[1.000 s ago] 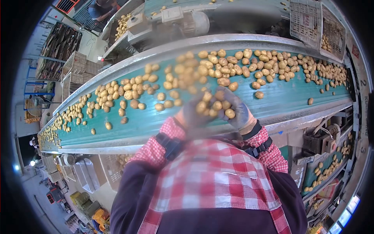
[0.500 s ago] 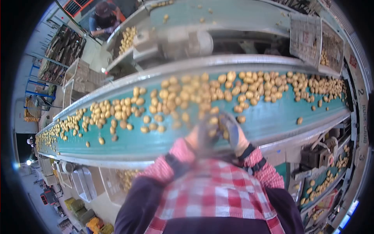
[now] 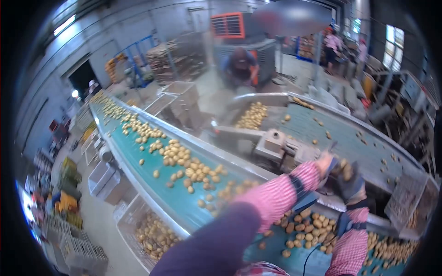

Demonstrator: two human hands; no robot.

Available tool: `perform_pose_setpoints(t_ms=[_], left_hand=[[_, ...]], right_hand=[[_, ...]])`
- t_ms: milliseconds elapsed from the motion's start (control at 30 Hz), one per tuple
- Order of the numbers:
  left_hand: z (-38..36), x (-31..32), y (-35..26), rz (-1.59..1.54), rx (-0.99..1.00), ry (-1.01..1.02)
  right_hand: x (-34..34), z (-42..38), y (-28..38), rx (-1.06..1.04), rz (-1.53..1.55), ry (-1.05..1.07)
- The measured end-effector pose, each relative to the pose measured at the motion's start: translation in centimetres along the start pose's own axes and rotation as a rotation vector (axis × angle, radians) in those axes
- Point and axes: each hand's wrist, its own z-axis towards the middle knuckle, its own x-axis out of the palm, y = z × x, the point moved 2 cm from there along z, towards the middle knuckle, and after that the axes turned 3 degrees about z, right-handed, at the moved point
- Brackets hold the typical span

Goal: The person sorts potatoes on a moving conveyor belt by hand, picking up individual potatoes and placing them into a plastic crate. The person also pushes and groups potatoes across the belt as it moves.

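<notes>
Both my arms, in pink checked sleeves, reach over the near conveyor belt (image 3: 131, 156) toward the far belt (image 3: 354, 131). Between my gloved hands, several potatoes (image 3: 343, 170) are cupped together. My left hand (image 3: 326, 163) is on their left side, with its fingers partly hidden and blurred. On their right, my right hand (image 3: 352, 184) is curled round them in a dark glove. Below my arms, loose potatoes (image 3: 311, 230) lie on the near belt's green surface.
A metal rail (image 3: 244, 163) edges the near belt. Beyond it stand a motor housing (image 3: 272, 140) and a plastic crate (image 3: 407, 202). A crate of potatoes (image 3: 152, 234) sits at lower left. A person (image 3: 240, 64) crouches beyond the far belt.
My hands have moved from low over the near belt, up and across its far rail, with potatoes between them. The head view has turned left and tilted up.
</notes>
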Motion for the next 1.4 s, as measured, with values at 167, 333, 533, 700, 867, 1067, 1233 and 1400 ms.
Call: perform_pose_setpoints(t_ms=[167, 333, 533, 700, 867, 1067, 1233, 1400], left_hand=[[10.0, -1.8, 3.6, -0.383, -0.088, -0.054], [-2.7, -3.7, 13.2, -0.413, -0.242, 0.09], [-21.8, -12.6, 10.7, 0.813, 0.169, 0.107], [-25.6, -17.3, 12.7, -0.702, -0.124, -0.029], [-26.7, -13.0, 6.8, -0.066, 0.054, 0.009], [-25.9, -9.3, 7.7, -0.025, 0.089, -0.005], [-27.7, -6.1, 15.3, 0.117, -0.278, 0.048], [-25.4, -6.6, 20.9, 1.084, 0.186, -0.18]], right_hand=[[-4.4, 5.8, 3.9, -0.176, -0.314, -0.081], [-11.6, -1.8, -8.5, -0.008, -0.642, 0.168], [-26.0, -15.8, -13.4, 0.076, -1.038, -0.003], [-28.3, -21.2, -13.0, -0.042, -1.096, 0.033], [-27.1, -23.3, -13.3, 0.091, -0.827, -0.125], [-25.3, -25.3, -12.0, 0.07, -0.842, -0.007], [-29.7, -28.9, -11.5, 0.138, -0.756, -0.106], [-33.1, -31.2, -9.3, 0.091, -0.807, -0.161]])
